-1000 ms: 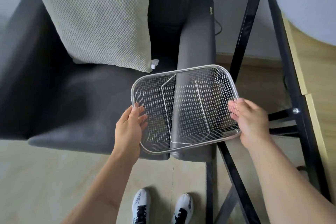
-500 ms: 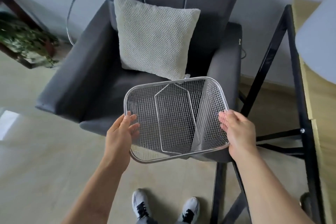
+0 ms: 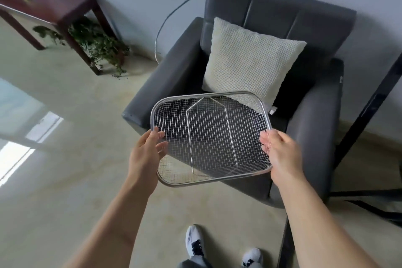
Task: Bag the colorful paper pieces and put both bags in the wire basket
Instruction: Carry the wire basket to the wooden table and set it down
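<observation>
While carried empty over armchair [image 3: 313, 128], wire basket [image 3: 212, 137] gripped by left hand [image 3: 144, 154], right hand [image 3: 282, 154], fingers curled on rim; could tip if loosened

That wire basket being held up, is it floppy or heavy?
Probably stiff: the wire basket keeps its shape, held only at two edges by the left hand and right hand. Likely light, being open mesh. Its thin rim may slip.

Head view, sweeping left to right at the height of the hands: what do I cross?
Bare floor → left hand → wire basket, held at both side rims → right hand → armchair's arm → black metal frame.
</observation>
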